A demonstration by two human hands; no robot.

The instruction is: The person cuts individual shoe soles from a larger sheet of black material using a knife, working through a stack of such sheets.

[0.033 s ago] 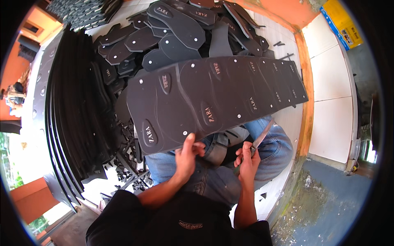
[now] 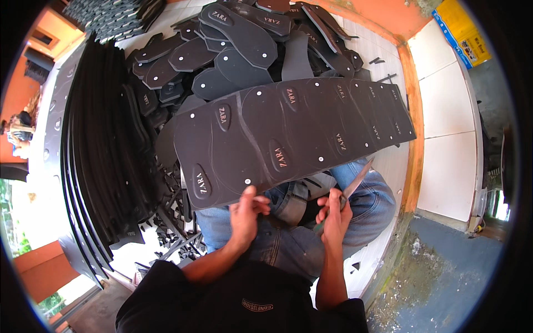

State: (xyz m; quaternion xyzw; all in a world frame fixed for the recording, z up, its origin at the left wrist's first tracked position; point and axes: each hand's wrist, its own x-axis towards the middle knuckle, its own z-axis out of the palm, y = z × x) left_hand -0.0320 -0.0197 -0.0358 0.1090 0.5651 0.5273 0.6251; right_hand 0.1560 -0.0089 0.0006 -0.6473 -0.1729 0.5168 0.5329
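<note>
A long black rubber sheet [image 2: 300, 133] stamped with sole outlines lies across my lap, stretching from lower left to upper right. My left hand [image 2: 247, 213] pinches its near edge between thumb and fingers. My right hand [image 2: 333, 213] is closed around the handle of a knife [image 2: 355, 180] whose blade points up toward the underside of the sheet's near edge. My legs in blue jeans [image 2: 288, 244] are below the sheet.
A heap of cut-out black soles [image 2: 233, 44] lies beyond the sheet. Stacked black sheets [image 2: 105, 144] stand on edge at the left, with offcuts [image 2: 177, 238] by my left knee. White tiled floor [image 2: 444, 122] and an orange curb [image 2: 413, 139] run along the right.
</note>
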